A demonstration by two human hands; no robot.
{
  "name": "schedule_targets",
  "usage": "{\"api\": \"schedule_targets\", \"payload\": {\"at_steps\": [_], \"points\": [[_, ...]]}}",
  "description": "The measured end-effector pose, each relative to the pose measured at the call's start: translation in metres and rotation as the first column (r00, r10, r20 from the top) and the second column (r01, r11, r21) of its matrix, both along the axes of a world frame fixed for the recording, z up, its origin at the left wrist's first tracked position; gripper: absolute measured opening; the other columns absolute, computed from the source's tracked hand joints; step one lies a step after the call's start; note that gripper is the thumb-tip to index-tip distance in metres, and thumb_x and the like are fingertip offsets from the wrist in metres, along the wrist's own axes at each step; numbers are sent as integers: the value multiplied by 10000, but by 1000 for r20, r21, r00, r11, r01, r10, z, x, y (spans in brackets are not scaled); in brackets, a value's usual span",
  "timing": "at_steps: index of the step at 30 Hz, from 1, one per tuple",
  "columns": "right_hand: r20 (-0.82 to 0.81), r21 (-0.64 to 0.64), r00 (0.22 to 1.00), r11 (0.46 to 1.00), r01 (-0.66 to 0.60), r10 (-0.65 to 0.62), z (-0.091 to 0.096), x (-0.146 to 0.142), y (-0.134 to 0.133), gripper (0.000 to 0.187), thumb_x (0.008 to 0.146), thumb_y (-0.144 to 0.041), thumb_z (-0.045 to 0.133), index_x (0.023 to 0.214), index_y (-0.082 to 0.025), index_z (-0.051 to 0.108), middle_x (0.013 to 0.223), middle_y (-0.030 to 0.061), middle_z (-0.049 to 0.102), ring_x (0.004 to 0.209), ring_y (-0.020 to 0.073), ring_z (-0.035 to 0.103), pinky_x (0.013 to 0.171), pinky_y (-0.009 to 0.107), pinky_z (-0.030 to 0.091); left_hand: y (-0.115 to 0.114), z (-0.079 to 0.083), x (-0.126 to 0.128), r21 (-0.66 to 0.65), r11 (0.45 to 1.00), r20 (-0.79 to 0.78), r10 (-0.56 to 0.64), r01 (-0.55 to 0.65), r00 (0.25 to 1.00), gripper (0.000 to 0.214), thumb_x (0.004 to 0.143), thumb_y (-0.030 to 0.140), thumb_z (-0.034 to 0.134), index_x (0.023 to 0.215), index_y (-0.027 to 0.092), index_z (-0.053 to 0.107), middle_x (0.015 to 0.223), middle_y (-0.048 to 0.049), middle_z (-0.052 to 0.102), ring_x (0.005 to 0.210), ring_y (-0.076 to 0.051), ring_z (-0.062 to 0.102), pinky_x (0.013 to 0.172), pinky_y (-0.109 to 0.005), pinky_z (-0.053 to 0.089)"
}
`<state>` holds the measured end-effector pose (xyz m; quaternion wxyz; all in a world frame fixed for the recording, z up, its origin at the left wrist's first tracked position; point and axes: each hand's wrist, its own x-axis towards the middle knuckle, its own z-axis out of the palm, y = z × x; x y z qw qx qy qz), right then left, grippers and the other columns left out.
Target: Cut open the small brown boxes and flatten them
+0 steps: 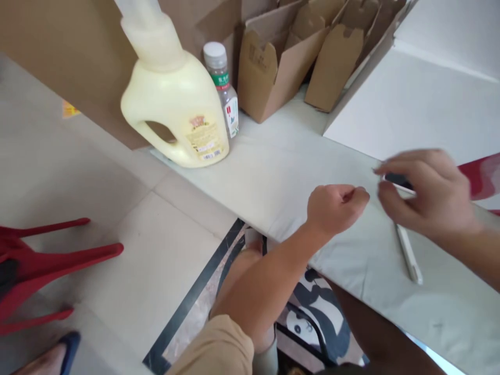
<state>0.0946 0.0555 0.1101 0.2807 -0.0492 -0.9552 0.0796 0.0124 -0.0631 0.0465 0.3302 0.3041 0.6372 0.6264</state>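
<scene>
My left hand [336, 205] is closed in a fist above the pale tabletop [273, 166], its thumb pressed over the curled fingers. Whatever it may hold is hidden. Just to its right hovers my right hand [429, 192], slightly blurred, with fingers curved and a gap between thumb and forefinger. Nothing shows in that gap. Behind the right hand lies a dark flat object with a white edge [399, 181], partly covered. A slim white stick-like object [408, 255] rests on the cloth below the same hand.
A pale yellow jug [175, 104] and a small white-capped bottle [222, 86] stand at the table's far-left end. Open cardboard boxes [269, 73] sit beside a white panel [422, 104]. A red object [482, 177] is at right, a red stool [50, 260] on the floor.
</scene>
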Motion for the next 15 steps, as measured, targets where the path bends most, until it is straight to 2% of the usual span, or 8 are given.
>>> {"api": "schedule_targets", "payload": {"at_steps": [1, 4, 6, 8, 10, 12, 13, 15], "points": [[-28, 4, 999, 1000, -25, 25, 3, -31, 1, 229, 709, -207, 599, 899, -330, 634, 917, 53, 696, 896, 277, 659, 842, 512, 514, 2, 0, -8, 32, 999, 53, 37, -38, 998, 429, 846, 411, 478, 524, 202, 287, 522, 2, 281, 551, -137, 310, 538, -330, 276], [91, -67, 995, 997, -24, 30, 19, -129, -1, 361, 697, -96, 569, 1030, -222, 626, 1028, 87, 667, 952, 248, 629, 852, 434, 523, 6, -2, -26, 107, 980, 222, 144, -171, 964, 442, 847, 399, 478, 529, 197, 248, 521, 10, 254, 527, -121, 283, 513, -334, 239], [127, -77, 992, 997, 5, 5, 31, -188, -4, 447, 735, -58, 582, 1163, -184, 587, 1229, 100, 614, 1093, 231, 591, 971, 415, 480, 7, -1, -34, 106, 964, 310, 203, -246, 929, 459, 847, 391, 486, 535, 194, 212, 521, 12, 221, 517, -115, 253, 501, -337, 209], [96, -116, 994, 992, 55, -44, 38, -232, -4, 522, 755, -97, 654, 1256, -161, 521, 1366, 114, 530, 1233, 234, 531, 1054, 417, 430, 5, 1, -40, 95, 958, 357, 219, -269, 908, 464, 842, 388, 496, 542, 190, 203, 529, 10, 215, 523, -113, 252, 501, -336, 206], [183, -145, 976, 979, 143, -115, 39, -258, 0, 497, 737, -175, 741, 1186, -127, 534, 1297, 100, 553, 1253, 248, 529, 1084, 455, 396, 3, 3, -45, 96, 959, 373, 213, -266, 903, 469, 839, 404, 508, 545, 189, 212, 541, 8, 226, 538, -115, 268, 507, -332, 220], [321, -78, 927, 971, 228, -192, 34, -268, 7, 271, 765, -242, 738, 944, -137, 564, 1126, 51, 594, 1194, 230, 561, 1079, 478, 385, 1, 4, -50, 98, 952, 372, 234, -289, 898, 484, 845, 432, 507, 551, 190, 209, 552, 6, 224, 551, -117, 273, 514, -329, 230], [370, -39, 901, 965, 258, -225, 31, -267, 9, 204, 791, -255, 712, 805, -163, 531, 1018, 21, 596, 1143, 205, 579, 1068, 467, 390, 0, 4, -53, 97, 945, 365, 260, -314, 894, 492, 852, 447, 501, 554, 191, 203, 556, 6, 220, 556, -118, 272, 517, -328, 234], [402, 4, 878, 959, 283, -260, 27, -255, 13, 328, 825, -243, 667, 621, -212, 411, 819, -20, 550, 1003, 146, 590, 1018, 401, 421, -3, 4, -58, 106, 913, 327, 341, -393, 881, 506, 866, 466, 485, 560, 195, 187, 561, 6, 207, 563, -121, 269, 522, -325, 243]]}}
